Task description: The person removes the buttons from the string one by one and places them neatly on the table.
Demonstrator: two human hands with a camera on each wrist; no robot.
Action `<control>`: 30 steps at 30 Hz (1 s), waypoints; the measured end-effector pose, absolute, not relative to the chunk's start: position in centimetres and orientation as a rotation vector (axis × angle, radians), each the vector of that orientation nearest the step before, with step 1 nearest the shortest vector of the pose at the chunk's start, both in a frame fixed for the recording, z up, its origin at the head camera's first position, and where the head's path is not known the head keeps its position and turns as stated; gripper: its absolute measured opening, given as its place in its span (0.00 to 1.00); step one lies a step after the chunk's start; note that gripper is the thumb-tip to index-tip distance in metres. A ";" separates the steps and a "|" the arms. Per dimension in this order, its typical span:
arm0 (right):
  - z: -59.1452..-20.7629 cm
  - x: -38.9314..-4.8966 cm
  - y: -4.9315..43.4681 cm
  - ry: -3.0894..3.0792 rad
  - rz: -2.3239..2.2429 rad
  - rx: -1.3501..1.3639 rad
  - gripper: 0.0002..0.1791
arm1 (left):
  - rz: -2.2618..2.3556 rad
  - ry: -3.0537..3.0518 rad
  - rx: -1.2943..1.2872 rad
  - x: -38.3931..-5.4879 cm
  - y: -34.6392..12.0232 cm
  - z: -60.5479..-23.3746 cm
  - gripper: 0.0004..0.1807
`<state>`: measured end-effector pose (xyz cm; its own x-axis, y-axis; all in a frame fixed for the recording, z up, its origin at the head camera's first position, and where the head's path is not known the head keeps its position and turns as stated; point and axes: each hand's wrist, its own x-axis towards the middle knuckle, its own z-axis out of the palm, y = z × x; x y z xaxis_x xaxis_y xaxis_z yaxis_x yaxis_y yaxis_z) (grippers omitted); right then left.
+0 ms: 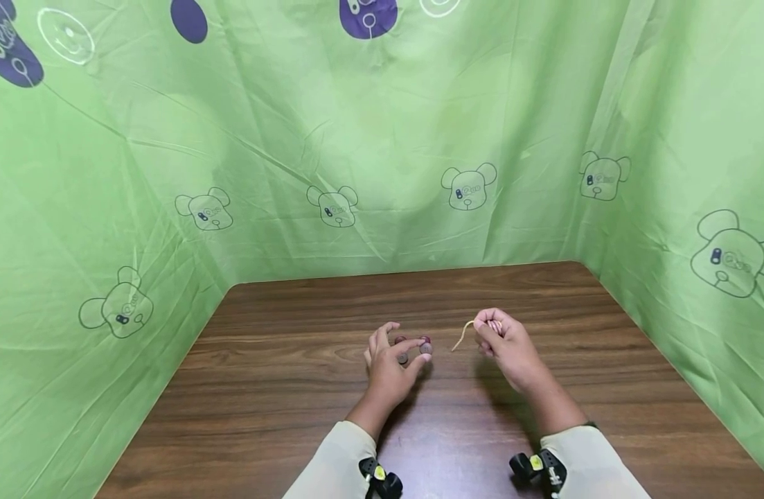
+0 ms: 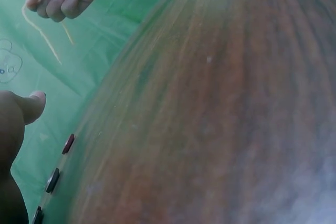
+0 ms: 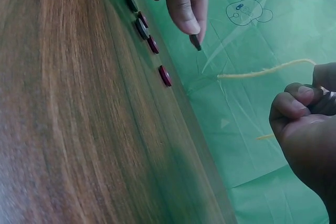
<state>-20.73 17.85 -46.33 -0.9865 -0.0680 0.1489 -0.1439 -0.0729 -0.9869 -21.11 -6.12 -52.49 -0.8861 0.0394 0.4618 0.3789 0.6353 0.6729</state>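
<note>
My left hand (image 1: 391, 371) pinches a dark round button-like disc (image 3: 196, 42) between thumb and index finger, just above the table. Around it lie several more flat discs: a grey one (image 1: 402, 358) under the left fingers, plus a dark red disc (image 3: 165, 75) and another dark disc (image 3: 131, 2) in the right wrist view. To the right, my right hand (image 1: 509, 346) is raised and grips a yellow string (image 1: 461, 335), its loose end hanging toward the left hand. A dark thing (image 3: 323, 104) shows inside the right fist, mostly hidden by the fingers.
Both hands are over a brown wood-grain table (image 1: 282, 388). A green curtain (image 1: 394, 138) printed with bear outlines hangs behind and along both sides. Each wrist carries a black camera, such as the right wrist camera (image 1: 531, 468), low over the near part of the table.
</note>
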 end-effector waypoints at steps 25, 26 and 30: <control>-46.6 -20.4 18.0 -2.221 2.227 0.253 0.09 | -0.938 -2.678 -0.305 -22.0 -6.0 -53.1 0.14; -46.7 -20.5 18.0 -2.227 2.225 0.252 0.10 | -0.925 -2.680 -0.305 -22.0 -6.0 -53.2 0.14; -46.7 -20.5 17.9 -2.239 2.209 0.234 0.10 | -0.900 -2.685 -0.307 -22.1 -6.0 -53.2 0.14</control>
<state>-20.49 17.92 -46.66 -0.9889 -0.1140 0.0953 -0.0968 0.0078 -0.9953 -22.05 -5.99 -53.20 -0.9345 0.1077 0.3392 0.2903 0.7818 0.5518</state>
